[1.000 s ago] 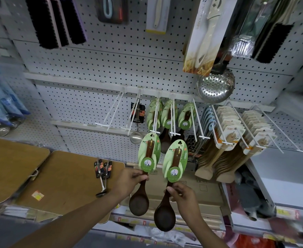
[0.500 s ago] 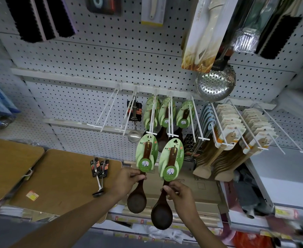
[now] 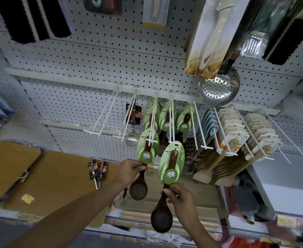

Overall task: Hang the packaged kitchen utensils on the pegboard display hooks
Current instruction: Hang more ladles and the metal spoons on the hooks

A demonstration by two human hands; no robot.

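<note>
Lower centre of the frame, the right hand [image 3: 180, 197] is pinching the dark handle of a wooden spoon [image 3: 162, 218] just under its green card [image 3: 172, 164], grip closed tight round the neck, bowl hanging down so the card's top is pointing up at the hook end. A little higher and to the left, the left hand [image 3: 130, 170] is doing the same with a second spoon [image 3: 138, 188], fingers curled on the handle below its own card [image 3: 147, 146]; that card's top is sitting right at the white cross-tip of a hook [image 3: 151, 122], seemingly being threaded on, though whether the hole is over the wire I cannot tell. Holding low on the handle is leaving the hang holes free, a sensible choice. Beyond, more green-carded spoons [image 3: 166, 117] are hanging on neighbouring hooks, with an empty hook [image 3: 105, 119] further left. Behind it all, the white pegboard [image 3: 111, 56] is filling the upper frame, a steel skimmer [image 3: 218, 87] dangling at right.
</note>
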